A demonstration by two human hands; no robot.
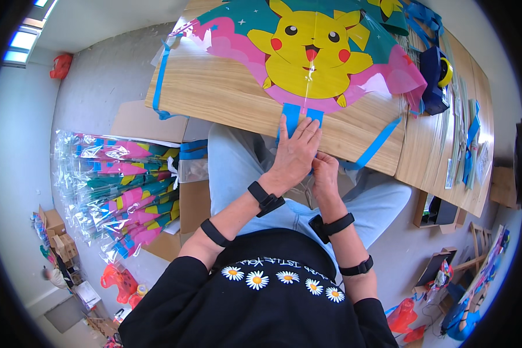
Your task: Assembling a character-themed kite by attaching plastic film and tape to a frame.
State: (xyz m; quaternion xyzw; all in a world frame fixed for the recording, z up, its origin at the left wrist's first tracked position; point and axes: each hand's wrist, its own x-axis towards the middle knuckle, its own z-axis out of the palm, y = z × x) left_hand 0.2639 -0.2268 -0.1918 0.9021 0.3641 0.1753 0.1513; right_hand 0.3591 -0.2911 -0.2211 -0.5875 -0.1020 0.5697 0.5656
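A large kite (313, 64), teal and pink with a yellow cartoon figure, lies spread on the wooden table (226, 98). A thin pale line runs down its middle to a blue strip (291, 111) at the table's near edge. My left hand (297, 148) rests on this strip, fingers stretched flat and pointing away from me. Close beside it, my right hand (326, 173) is closed just below the edge. Its fingertips are partly hidden, so what they pinch cannot be made out. Blue ribbons (379, 144) hang over the table edge on either side.
Folded kites in clear plastic (127, 191) stick out of a cardboard box (194, 211) at my left. On the table's right lie a dark blue holder with a yellow tape roll (445, 72) and several thin rods (459, 122). Red plastic bags (120, 281) sit on the floor.
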